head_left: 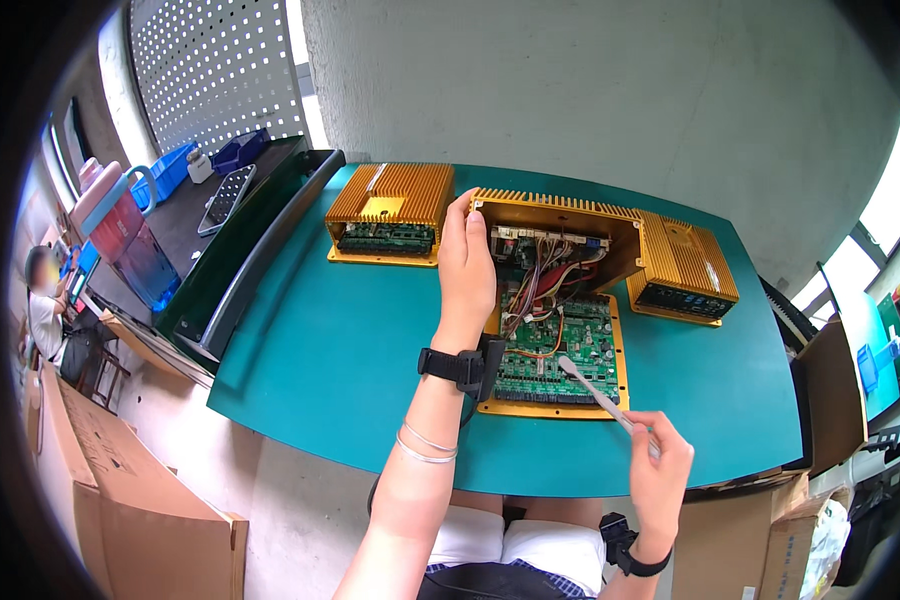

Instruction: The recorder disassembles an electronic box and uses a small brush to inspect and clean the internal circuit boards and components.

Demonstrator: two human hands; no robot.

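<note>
A gold finned metal housing (622,250) stands tilted up on its side, and my left hand (465,275) grips its upper left edge. Bundled coloured wires (548,280) run from inside the housing down to a green circuit board (595,345), which lies on a gold base plate (550,410). In my right hand (660,465) is a light grey toothbrush (602,400), pinched by the end of its handle. Its head is at the middle of the board; whether the bristles touch the board cannot be made out.
On the green table (340,370) a gold finned unit (395,205) stands at the left, another (685,265) at the right. Further left, a dark side bench holds a pink-and-blue bottle (130,240) and blue bins (165,170). Cardboard boxes (150,490) stand below; a person (55,310) sits far left.
</note>
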